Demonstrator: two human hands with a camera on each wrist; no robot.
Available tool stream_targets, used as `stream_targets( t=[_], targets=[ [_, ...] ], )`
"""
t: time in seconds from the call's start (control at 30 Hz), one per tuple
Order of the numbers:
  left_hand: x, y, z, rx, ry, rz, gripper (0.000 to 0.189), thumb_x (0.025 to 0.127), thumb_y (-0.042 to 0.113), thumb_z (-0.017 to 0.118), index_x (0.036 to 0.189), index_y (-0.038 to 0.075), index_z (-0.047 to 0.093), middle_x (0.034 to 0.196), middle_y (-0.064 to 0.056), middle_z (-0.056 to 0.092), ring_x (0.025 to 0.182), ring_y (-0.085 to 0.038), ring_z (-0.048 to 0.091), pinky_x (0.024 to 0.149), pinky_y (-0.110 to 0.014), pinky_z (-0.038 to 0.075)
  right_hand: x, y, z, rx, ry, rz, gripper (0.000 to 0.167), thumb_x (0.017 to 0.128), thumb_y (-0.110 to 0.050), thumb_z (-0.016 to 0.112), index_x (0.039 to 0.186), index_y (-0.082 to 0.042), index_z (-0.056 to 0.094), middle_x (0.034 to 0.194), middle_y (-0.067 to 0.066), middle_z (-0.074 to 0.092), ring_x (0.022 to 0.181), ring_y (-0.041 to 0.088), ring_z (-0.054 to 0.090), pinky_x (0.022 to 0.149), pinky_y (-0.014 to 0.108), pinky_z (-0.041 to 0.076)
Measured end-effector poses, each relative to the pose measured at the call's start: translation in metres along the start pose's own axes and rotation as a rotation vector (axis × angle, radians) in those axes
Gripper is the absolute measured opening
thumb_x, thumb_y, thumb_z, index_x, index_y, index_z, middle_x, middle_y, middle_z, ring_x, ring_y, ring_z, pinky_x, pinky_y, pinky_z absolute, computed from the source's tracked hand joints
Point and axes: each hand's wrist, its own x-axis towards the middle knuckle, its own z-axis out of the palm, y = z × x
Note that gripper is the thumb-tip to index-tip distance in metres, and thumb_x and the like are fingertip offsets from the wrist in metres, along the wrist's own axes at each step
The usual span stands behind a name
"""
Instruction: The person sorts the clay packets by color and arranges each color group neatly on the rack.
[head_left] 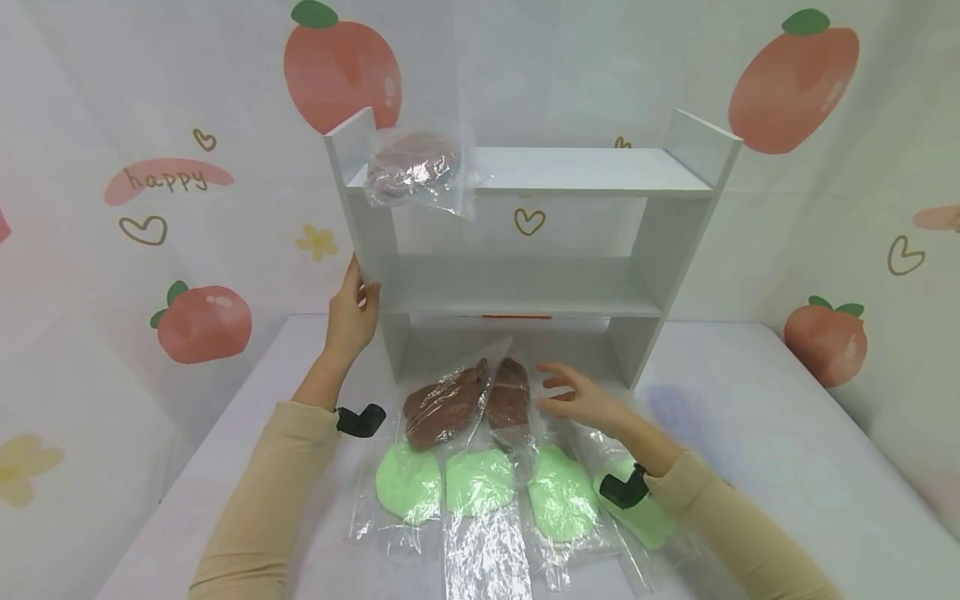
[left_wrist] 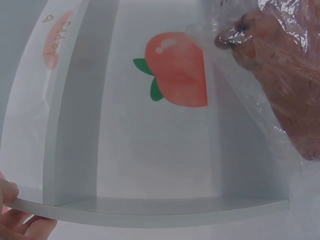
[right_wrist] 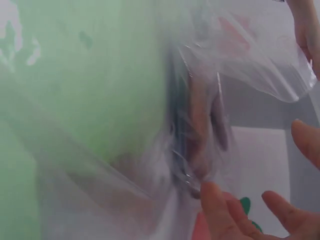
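Note:
A white shelf [head_left: 525, 287] stands on the table. My left hand [head_left: 352, 317] holds its left side panel; in the left wrist view the thumb [left_wrist: 8, 192] and fingers lie on opposite sides of the board's edge. Two clear bags with flat brown pieces [head_left: 442, 410] [head_left: 508, 398] lie before the bottom shelf. Just right of them is my right hand [head_left: 581, 400], fingers spread and nothing held. The right wrist view shows its fingertips close by a clear bag [right_wrist: 200, 125]. Another bagged brownish piece [head_left: 414, 167] sits at the left end of the top shelf, its plastic overhanging the front.
Several clear bags with pale green pieces [head_left: 480, 483] lie in a row at the front of the table [head_left: 712, 467], the rightmost partly under my right forearm. A white cloth printed with fruit [head_left: 345, 75] hangs behind and at both sides.

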Motion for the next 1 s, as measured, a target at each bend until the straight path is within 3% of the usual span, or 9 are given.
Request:
stream_targets(
  t=[0.27,0.5,1.0],
  targets=[
    [0.0,-0.001,0.0,-0.007,-0.018,-0.031,0.061,0.099,0.007,0.041,0.151,0.021,0.013,0.147,-0.022,0.036,0.132,-0.04,0.04,0.102,-0.052,0.045,0.004,0.009,0.013,0.062,0.016,0.059,0.081,0.085,-0.026,0.069,0.148,-0.01,0.02,0.141,0.032,0.031,0.125,0.048,0.043,0.096,0.047,0.051],
    [0.0,0.0,-0.001,-0.012,-0.012,-0.032,0.061,0.099,0.007,0.041,0.151,0.021,0.014,0.146,-0.022,0.037,0.132,-0.039,0.04,0.102,-0.051,0.045,0.009,0.012,0.021,0.03,0.031,0.094,0.086,0.082,-0.03,0.072,0.148,-0.012,0.02,0.142,0.031,0.031,0.126,0.046,0.044,0.097,0.048,0.05],
    [0.0,0.0,0.0,-0.015,-0.007,-0.029,0.061,0.098,0.006,0.042,0.151,0.02,0.015,0.146,-0.023,0.037,0.132,-0.04,0.041,0.101,-0.051,0.046,0.021,0.01,0.032,-0.022,0.017,0.095,0.087,0.077,-0.021,0.078,0.146,-0.01,0.026,0.133,0.032,0.039,0.118,0.042,0.051,0.09,0.044,0.054]
  ],
)
